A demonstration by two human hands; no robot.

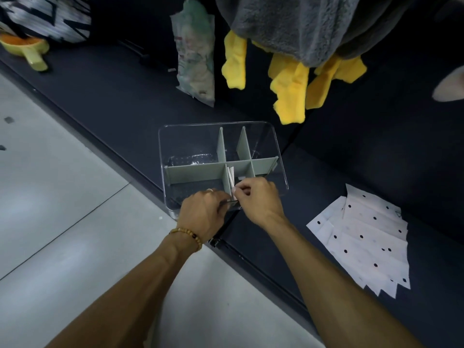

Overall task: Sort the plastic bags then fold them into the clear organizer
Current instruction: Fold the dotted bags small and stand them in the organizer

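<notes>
Dim pic w/ dark surface, pale floor [62, 209] glare, wide-angle edge bending, blurred top-left corner.

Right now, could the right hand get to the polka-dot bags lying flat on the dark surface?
Probably yes, once freed. The right hand is pinching a folded white bag into the clear organizer. The polka-dot bags lie uncovered on that hand's side, with nothing between them.

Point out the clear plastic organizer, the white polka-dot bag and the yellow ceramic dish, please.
clear plastic organizer [253, 124], head view, far rim.
white polka-dot bag [364, 237], head view, flat middle.
yellow ceramic dish [37, 61], head view, handle.
</notes>
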